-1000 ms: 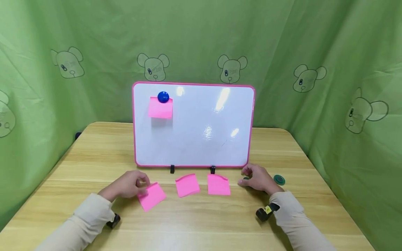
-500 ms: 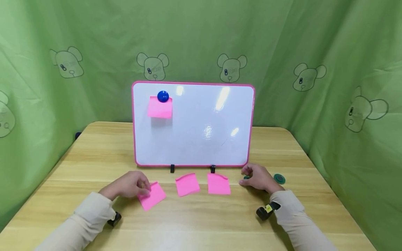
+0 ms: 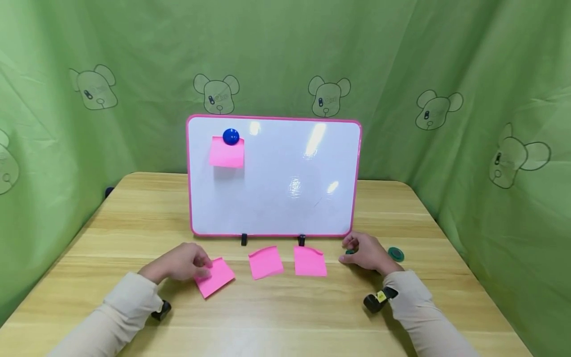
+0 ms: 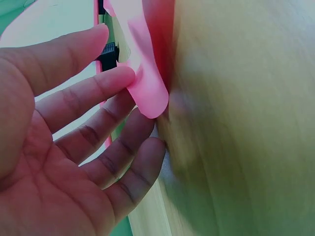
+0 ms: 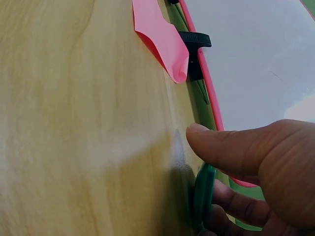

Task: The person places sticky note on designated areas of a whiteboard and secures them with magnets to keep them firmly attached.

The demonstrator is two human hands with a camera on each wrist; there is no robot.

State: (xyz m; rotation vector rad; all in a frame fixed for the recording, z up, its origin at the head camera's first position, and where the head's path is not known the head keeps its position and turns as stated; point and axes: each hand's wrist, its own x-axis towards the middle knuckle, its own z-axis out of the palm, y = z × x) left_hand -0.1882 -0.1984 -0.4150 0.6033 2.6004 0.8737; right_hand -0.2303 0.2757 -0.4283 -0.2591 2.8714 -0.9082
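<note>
My left hand (image 3: 180, 262) rests over the leftmost pink sticky note (image 3: 217, 281) on the table. In the left wrist view its index fingertip touches the curled edge of the note (image 4: 146, 73), while the thumb stands apart and the fingers are loosely bent. At the right, my right hand (image 3: 368, 253) holds a small green magnet (image 5: 204, 191) between thumb and fingers, low at the tabletop. The hand covers most of that magnet in the head view. A second green magnet (image 3: 396, 254) lies just right of this hand.
A pink-framed whiteboard (image 3: 272, 203) stands upright on black feet (image 3: 302, 240). A blue magnet (image 3: 231, 137) holds a pink note (image 3: 226, 156) at its upper left. Two more pink notes, a middle note (image 3: 266, 263) and a right note (image 3: 310, 262), lie before the board.
</note>
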